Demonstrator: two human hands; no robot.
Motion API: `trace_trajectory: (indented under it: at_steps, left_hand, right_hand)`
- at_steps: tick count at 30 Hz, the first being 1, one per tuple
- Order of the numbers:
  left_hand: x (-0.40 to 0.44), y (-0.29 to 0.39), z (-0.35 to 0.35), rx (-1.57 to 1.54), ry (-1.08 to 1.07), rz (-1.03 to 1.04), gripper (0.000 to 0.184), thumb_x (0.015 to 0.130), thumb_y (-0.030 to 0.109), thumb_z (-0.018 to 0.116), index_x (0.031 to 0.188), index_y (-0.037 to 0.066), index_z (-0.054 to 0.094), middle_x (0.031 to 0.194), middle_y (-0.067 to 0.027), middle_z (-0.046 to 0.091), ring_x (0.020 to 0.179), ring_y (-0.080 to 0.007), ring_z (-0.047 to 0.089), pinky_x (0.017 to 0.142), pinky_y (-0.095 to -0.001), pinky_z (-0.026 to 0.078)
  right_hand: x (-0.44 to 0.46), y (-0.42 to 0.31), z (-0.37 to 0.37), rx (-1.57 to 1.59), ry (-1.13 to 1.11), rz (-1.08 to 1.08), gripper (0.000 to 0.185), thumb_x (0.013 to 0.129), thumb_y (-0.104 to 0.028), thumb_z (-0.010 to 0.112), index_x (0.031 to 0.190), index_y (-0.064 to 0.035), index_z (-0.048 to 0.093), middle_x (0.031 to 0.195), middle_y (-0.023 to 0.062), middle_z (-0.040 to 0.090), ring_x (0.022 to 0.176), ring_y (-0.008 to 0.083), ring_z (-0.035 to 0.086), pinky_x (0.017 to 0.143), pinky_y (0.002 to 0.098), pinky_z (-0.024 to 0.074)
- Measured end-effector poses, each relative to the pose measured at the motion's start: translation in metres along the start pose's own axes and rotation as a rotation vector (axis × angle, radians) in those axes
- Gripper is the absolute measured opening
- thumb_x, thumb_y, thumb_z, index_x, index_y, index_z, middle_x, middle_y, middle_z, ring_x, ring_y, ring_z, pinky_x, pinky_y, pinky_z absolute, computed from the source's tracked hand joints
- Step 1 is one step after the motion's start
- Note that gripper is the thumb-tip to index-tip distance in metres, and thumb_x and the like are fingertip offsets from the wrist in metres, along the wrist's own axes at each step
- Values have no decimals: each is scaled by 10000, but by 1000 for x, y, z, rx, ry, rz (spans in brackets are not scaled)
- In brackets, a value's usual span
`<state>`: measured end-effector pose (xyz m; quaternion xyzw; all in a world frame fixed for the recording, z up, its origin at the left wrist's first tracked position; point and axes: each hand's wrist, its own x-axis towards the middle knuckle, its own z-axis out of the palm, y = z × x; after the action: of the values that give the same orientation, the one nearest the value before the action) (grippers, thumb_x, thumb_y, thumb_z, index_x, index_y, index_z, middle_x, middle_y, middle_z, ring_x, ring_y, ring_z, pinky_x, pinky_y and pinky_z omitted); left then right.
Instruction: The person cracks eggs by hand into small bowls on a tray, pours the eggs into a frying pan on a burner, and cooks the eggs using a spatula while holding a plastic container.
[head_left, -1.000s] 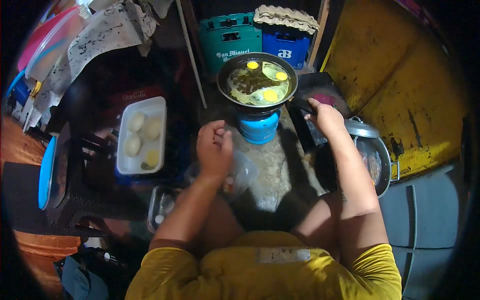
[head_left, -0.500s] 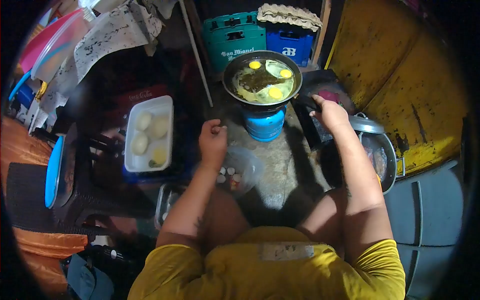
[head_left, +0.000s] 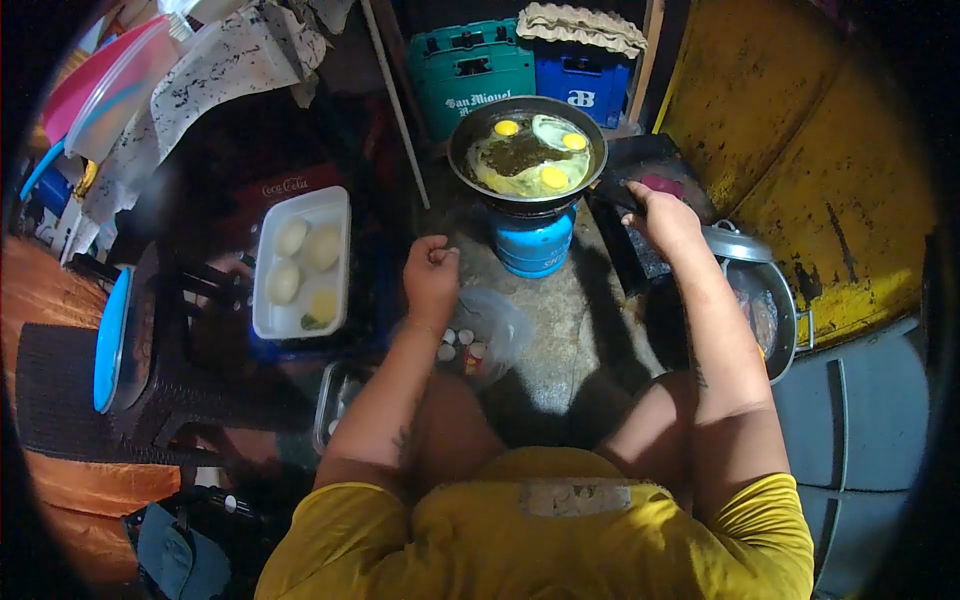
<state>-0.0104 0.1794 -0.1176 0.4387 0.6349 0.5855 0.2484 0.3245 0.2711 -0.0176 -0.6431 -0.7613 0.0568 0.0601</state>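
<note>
"San Miguel" was legible on the green crate [head_left: 478, 70], and "Coca-Cola" on a red surface [head_left: 288, 187]. The floor [head_left: 560, 340] was stained, bordered by a grimy yellow panel [head_left: 810, 170]. The frying pan [head_left: 528, 104], bearing three eggs [head_left: 552, 178], stood above a blue gas canister [head_left: 534, 245]. The right hand [head_left: 665, 220] was clamped on its handle [head_left: 616, 196]; the left hand [head_left: 432, 276], well apart, was loosely curled, contents undeterminable. The left forearm [head_left: 400, 370] partly obstructed a clear bag [head_left: 510, 325]. A white tray [head_left: 278, 323] stood leftward.

Smooth metal frying pan [head_left: 540, 106]
</note>
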Motion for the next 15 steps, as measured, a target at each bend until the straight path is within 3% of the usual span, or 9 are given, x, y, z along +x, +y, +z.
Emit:
trace_trajectory:
  at_steps: [6, 15]
  left_hand:
    - [-5, 8, 1, 14, -16, 53, 217, 819, 35, 683, 1026, 14, 621, 759, -29, 610, 691, -109, 567, 654, -263, 476]
    - [2, -6, 4, 72, -44, 16, 225, 802, 51, 697, 1014, 7, 635, 787, -65, 647, 719, -149, 609, 693, -294, 505]
  right_hand:
    - [-2, -3, -4, -11, 0, 0, 582, 827, -305, 737, 1366, -260, 521, 1145, 166, 665, 1054, 356, 637, 869, 464, 513]
    - [-1, -3, -5, -20, -33, 16, 603, 836, -330, 729, 1393, -239, 515, 1183, 167, 657, 1086, 335, 636, 899, 449, 513]
